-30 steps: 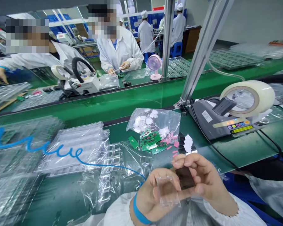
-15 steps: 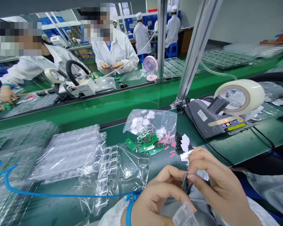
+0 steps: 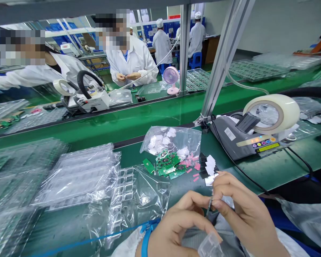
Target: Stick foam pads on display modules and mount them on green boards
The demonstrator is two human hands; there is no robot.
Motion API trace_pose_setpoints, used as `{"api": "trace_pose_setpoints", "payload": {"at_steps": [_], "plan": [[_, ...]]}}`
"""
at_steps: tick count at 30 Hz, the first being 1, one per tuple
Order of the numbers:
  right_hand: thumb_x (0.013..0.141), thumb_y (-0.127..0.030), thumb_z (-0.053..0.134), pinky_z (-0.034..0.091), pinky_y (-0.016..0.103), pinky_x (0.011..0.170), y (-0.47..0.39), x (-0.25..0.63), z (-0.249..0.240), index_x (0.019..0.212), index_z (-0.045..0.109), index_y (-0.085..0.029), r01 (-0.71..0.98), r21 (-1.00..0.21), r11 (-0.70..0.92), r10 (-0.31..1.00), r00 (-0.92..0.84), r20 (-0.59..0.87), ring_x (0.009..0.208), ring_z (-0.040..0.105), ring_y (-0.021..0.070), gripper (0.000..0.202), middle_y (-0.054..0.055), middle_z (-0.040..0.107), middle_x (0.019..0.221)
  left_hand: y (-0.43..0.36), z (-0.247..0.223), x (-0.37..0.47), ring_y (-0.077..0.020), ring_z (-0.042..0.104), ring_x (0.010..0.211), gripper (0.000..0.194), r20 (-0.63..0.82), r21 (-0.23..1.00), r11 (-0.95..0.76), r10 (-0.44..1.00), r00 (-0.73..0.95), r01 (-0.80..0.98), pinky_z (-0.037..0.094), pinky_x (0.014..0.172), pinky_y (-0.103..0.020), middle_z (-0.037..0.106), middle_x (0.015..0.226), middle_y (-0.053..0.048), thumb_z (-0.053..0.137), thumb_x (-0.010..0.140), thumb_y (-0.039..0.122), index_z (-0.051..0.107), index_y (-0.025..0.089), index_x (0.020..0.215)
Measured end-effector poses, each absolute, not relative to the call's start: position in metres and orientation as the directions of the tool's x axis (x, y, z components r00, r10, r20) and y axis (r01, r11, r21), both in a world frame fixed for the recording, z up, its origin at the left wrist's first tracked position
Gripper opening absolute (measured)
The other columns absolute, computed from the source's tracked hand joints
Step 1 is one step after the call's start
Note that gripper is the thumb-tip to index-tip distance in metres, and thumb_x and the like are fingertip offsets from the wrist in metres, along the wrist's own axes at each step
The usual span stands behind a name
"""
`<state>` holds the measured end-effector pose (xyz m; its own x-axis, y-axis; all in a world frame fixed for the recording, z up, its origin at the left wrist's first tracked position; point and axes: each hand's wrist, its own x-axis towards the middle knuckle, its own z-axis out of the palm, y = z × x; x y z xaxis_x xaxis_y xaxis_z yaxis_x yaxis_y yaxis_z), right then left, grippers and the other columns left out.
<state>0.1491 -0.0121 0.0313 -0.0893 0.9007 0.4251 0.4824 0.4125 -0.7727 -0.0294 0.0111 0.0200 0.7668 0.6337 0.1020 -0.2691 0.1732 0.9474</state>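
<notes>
My left hand (image 3: 180,223) and my right hand (image 3: 242,207) meet at the lower middle. Between their thumbs and fingertips they pinch a small thin board (image 3: 209,205), seen nearly edge-on, so its face is hidden. A small clear plastic case (image 3: 210,245) sits under the curled fingers of my left hand, partly cut off by the frame's bottom. A blue wrist strap (image 3: 146,242) is round my left wrist. Just beyond the hands lie white and black stickers (image 3: 210,166), pink strips (image 3: 195,176) and a heap of green circuit boards (image 3: 168,162).
A clear bag of white pieces (image 3: 164,137) lies behind the boards. Stacked clear trays (image 3: 77,175) and plastic film (image 3: 149,192) cover the left side. A tape dispenser (image 3: 238,139) stands right, its cable (image 3: 240,171) crossing the table. Co-workers sit across the green belt (image 3: 144,119).
Both hands keep their pinch on the thin board, which has tilted slightly. The blue cord has dropped lower at the left. Across the belt, one co-worker's arm has reached farther left.
</notes>
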Motion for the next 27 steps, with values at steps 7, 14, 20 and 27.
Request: {"api": "trace_pose_setpoints", "payload": {"at_steps": [7, 14, 20, 27], "plan": [[0.089, -0.024, 0.049, 0.041, 0.034, 0.076, -0.013, 0.150, 0.030, 0.072, 0.048, -0.021, 0.495, -0.758, 0.423, 0.895, -0.102, 0.433, 0.069, 0.050, 0.0150, 0.016, -0.001, 0.051, 0.070, 0.010, 0.020, -0.027, -0.0280, 0.047, 0.110, 0.031, 0.137, 0.926, 0.181, 0.657, 0.741, -0.331, 0.029, 0.101, -0.045, 0.047, 0.111, -0.008, 0.064, 0.070, 0.045, 0.071, 0.030, 0.096], [0.089, -0.024, 0.047, 0.040, 0.033, 0.073, -0.009, 0.148, 0.025, 0.071, 0.047, -0.021, 0.519, -0.750, 0.410, 0.901, -0.104, 0.421, 0.069, 0.050, 0.0151, 0.018, -0.001, 0.051, 0.070, 0.010, 0.016, -0.027, -0.0284, 0.046, 0.110, 0.035, 0.128, 0.937, 0.158, 0.673, 0.728, -0.311, 0.031, 0.101, -0.045, 0.047, 0.110, -0.008, 0.066, 0.066, 0.047, 0.070, 0.030, 0.097], [0.088, -0.021, 0.049, 0.040, 0.032, 0.072, -0.012, 0.147, 0.021, 0.073, 0.047, -0.021, 0.532, -0.740, 0.411, 0.893, -0.071, 0.444, 0.068, 0.050, 0.0141, 0.015, -0.002, 0.051, 0.071, 0.009, 0.014, -0.027, -0.0279, 0.047, 0.110, 0.036, 0.121, 0.942, 0.151, 0.681, 0.723, -0.299, 0.032, 0.101, -0.046, 0.048, 0.112, -0.009, 0.066, 0.067, 0.047, 0.070, 0.029, 0.098], [0.087, -0.014, 0.048, 0.038, 0.031, 0.072, -0.015, 0.145, 0.016, 0.074, 0.047, -0.020, 0.514, -0.732, 0.446, 0.873, -0.069, 0.484, 0.069, 0.048, 0.0132, 0.014, -0.001, 0.049, 0.072, 0.012, 0.006, -0.025, -0.0266, 0.049, 0.108, 0.046, 0.197, 0.940, 0.076, 0.675, 0.711, -0.332, 0.038, 0.097, -0.045, 0.049, 0.110, -0.007, 0.078, 0.053, 0.039, 0.070, 0.031, 0.098]]}}
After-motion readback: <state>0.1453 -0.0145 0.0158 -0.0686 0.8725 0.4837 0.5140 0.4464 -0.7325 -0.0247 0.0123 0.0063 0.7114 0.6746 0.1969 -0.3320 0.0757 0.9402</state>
